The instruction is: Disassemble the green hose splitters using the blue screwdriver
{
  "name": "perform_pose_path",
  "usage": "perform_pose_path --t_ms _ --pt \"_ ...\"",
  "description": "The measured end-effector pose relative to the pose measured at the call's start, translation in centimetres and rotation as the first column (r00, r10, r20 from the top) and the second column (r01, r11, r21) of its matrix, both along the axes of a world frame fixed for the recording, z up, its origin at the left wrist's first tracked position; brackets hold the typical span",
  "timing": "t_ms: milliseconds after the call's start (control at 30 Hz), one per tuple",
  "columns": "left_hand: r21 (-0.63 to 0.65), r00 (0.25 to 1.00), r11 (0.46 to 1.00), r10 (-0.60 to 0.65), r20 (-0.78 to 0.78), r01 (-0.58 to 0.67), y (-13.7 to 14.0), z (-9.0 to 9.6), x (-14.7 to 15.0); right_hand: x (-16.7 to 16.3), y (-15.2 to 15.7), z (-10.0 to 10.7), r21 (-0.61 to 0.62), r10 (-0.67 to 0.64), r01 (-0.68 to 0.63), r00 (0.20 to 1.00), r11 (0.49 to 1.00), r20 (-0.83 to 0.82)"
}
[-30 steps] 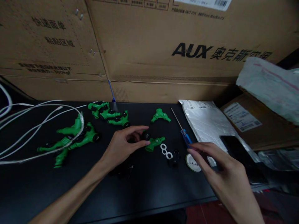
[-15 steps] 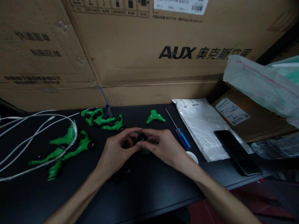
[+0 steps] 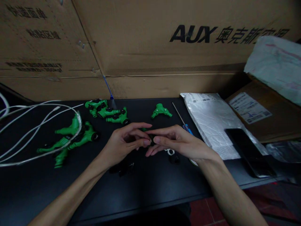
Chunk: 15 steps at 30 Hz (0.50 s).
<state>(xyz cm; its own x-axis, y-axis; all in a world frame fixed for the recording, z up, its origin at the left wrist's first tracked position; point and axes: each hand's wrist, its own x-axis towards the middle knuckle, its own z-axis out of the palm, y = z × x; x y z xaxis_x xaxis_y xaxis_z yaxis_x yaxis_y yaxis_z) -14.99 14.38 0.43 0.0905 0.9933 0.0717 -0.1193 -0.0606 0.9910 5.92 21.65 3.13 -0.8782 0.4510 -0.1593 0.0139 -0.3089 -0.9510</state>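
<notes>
On the black desk [image 3: 110, 196], white washers [image 3: 171, 152] and a blue-handled screwdriver [image 3: 187, 128] are being partly covered by the right hand [image 3: 182, 142]; a green connector [image 3: 144, 129] is being nearly hidden. Leftward, clustered fittings [image 3: 87, 135] are being crossed by a white cable [image 3: 79, 118]. A small black part [image 3: 152, 140] is being pinched between the narrowed fingertips of the left hand [image 3: 121, 140]; the right's are being bent close around it, grip impossible to tell. A mailer [image 3: 207, 122], contents hidden, is being overlapped by a phone [image 3: 249, 152].
</notes>
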Motion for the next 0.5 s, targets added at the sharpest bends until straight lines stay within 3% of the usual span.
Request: perform_pose_path --t_ms 167,267,400,500 --pt "0.015 0.998 0.999 -0.029 -0.047 0.03 -0.2 0.3 -0.4 1.4 0.9 0.7 0.059 -0.032 0.03 0.999 0.998 0.028" --pt "0.107 0.969 0.994 -0.011 -0.246 0.038 -0.4 0.6 -0.4 2.4 2.0 1.2 0.149 -0.155 0.147 0.987 0.978 0.043" --pt "0.263 0.799 0.93 -0.051 -0.599 0.257 -1.2 0.9 1.3 3.6 3.1 1.2 0.28 -0.264 0.229 0.96 0.932 0.092" --pt "0.189 0.598 0.886 -0.116 -0.793 0.423 -2.0 0.8 3.1 4.4 3.1 0.9 0.374 -0.262 0.179 0.947 0.91 0.185"
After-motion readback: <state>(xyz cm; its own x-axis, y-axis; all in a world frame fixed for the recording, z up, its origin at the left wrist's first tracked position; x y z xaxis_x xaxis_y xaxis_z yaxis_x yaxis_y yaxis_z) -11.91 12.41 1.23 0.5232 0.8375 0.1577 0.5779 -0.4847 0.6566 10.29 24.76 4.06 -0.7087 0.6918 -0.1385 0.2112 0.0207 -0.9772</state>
